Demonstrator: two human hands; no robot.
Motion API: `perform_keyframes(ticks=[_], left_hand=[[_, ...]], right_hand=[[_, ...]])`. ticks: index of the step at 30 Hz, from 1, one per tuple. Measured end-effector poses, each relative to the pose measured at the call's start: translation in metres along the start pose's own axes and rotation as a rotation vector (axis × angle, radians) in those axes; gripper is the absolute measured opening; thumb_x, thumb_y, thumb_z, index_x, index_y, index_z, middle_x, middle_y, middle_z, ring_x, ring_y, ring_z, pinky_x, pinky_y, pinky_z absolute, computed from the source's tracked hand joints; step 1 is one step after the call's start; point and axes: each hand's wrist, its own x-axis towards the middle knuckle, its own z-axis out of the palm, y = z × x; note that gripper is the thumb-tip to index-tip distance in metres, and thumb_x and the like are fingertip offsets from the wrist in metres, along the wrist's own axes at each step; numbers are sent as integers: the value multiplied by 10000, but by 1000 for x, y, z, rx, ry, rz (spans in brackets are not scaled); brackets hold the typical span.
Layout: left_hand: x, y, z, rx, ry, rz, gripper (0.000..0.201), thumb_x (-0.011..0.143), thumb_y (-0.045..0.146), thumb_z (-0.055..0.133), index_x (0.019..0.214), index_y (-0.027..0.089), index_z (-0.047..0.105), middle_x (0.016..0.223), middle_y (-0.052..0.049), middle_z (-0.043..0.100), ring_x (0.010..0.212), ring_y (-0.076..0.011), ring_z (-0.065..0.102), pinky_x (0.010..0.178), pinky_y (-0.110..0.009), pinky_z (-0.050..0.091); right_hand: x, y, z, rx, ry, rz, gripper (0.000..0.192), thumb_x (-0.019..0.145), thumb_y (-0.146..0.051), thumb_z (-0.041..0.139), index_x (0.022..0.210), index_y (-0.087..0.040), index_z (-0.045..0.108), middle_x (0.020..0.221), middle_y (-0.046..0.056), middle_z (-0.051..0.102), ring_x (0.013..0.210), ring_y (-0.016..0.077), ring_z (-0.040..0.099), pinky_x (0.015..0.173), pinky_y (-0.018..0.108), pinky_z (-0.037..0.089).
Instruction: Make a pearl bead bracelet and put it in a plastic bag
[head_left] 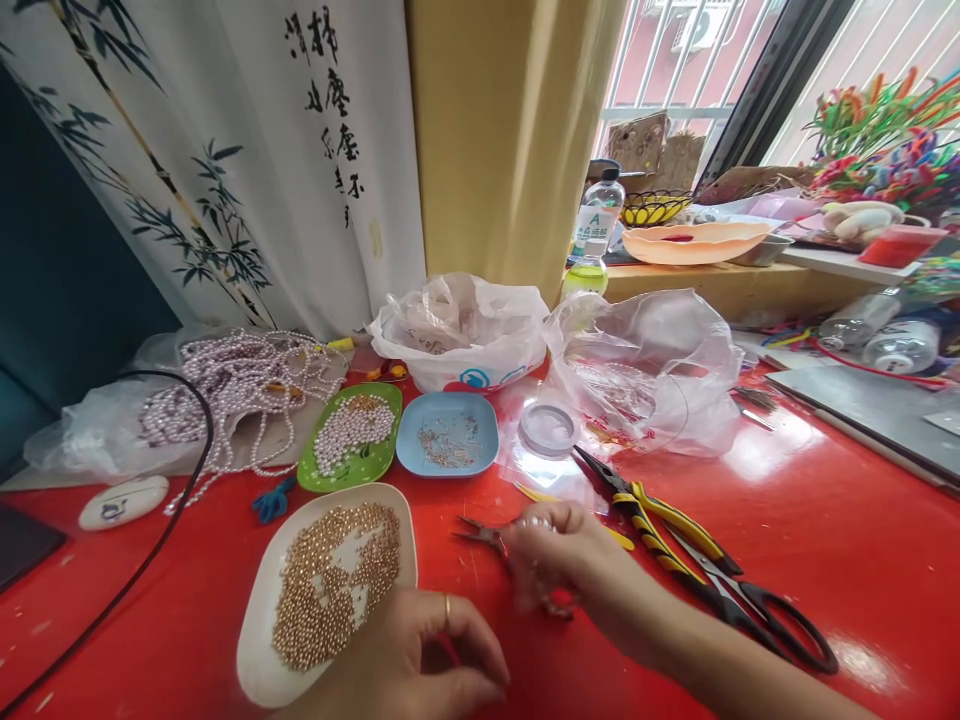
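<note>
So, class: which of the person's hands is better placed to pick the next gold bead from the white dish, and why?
Probably the left. The left hand rests against the white dish of gold beads, its fingers holding no tool that shows. The right hand is farther off and grips small pliers.

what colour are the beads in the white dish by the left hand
Gold beads fill the white dish beside the left hand; head view.

A glossy red table (825, 560) stood beside a barred window (675, 50), daylight glaring off its surface. A white curtain (247, 150) printed with bamboo and calligraphy hung behind it, next to a mustard-yellow wall panel (502, 130) and a cluttered wooden sill (720, 285).
</note>
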Motion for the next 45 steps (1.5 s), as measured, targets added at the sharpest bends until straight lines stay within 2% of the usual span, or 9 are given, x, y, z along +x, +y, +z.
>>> perform_keyframes(ticks=[4, 5, 11, 16, 21, 26, 36, 40, 45], left_hand=[[-2, 2, 2, 56, -20, 28, 97, 659, 169, 603, 704, 181, 688, 713, -18, 676, 691, -153, 592, 627, -231, 434], [-3, 1, 2, 69, -34, 42, 98, 662, 168, 606, 709, 184, 691, 718, -19, 678, 694, -153, 593, 631, -231, 435], [-5, 1, 0, 94, -131, 169, 118, 693, 166, 602, 760, 183, 698, 770, -34, 691, 732, -150, 605, 664, -227, 439], [-9, 6, 0, 127, -118, 204, 142, 711, 136, 574, 781, 140, 697, 784, -69, 695, 736, -159, 608, 668, -238, 439], [-12, 9, 1, 111, -108, 194, 167, 709, 112, 554, 779, 157, 699, 779, -55, 700, 731, -154, 613, 667, -239, 436], [-12, 7, 0, 106, -88, 205, 165, 708, 127, 550, 769, 177, 695, 769, -36, 695, 728, -149, 607, 668, -244, 429], [-7, 4, -16, -18, -5, 196, 160, 742, 256, 553, 818, 167, 661, 815, -38, 671, 784, -170, 582, 704, -282, 415], [0, 7, -24, -330, 98, 252, 423, 656, 241, 659, 1060, 170, 556, 1089, -87, 593, 943, -198, 541, 809, -321, 398], [6, 13, -38, -676, 266, 335, 561, 652, 261, 686, 1165, 174, 474, 1225, -121, 492, 1018, -210, 512, 818, -299, 416]], right_hand=[[10, -10, -32, -1164, 458, -317, 278, 811, -331, 427, 572, -188, 429, 472, -37, 445, 426, 88, 383, 418, 214, 234], [13, -10, -39, -1268, 502, -331, 249, 809, -325, 446, 608, -180, 464, 515, -7, 491, 460, 110, 422, 434, 229, 231], [27, -2, -58, -1532, 320, -386, 185, 807, -88, 416, 762, -156, 582, 781, 65, 599, 552, 125, 535, 457, 230, 262], [30, 3, -59, -1608, 272, -382, 188, 829, -250, 479, 730, -162, 613, 833, 65, 593, 580, 118, 563, 432, 211, 270], [28, 15, -62, -1569, 335, -399, 244, 875, -301, 408, 882, -187, 623, 993, 69, 586, 638, 134, 592, 439, 211, 291], [30, 15, -67, -1425, 371, -454, 292, 876, -304, 388, 778, -203, 644, 923, 47, 618, 682, 147, 591, 520, 232, 359], [29, -50, -59, -907, 704, -570, 397, 874, -447, 307, 659, -186, 515, 470, -36, 434, 420, 108, 420, 428, 230, 331], [17, -58, -21, -270, 475, -475, 358, 807, -475, 455, 611, -181, 504, 428, -46, 439, 390, 85, 389, 403, 221, 306], [14, -48, 14, -101, 248, -367, 292, 768, -426, 532, 636, -166, 522, 488, -31, 486, 441, 89, 440, 441, 228, 353]])
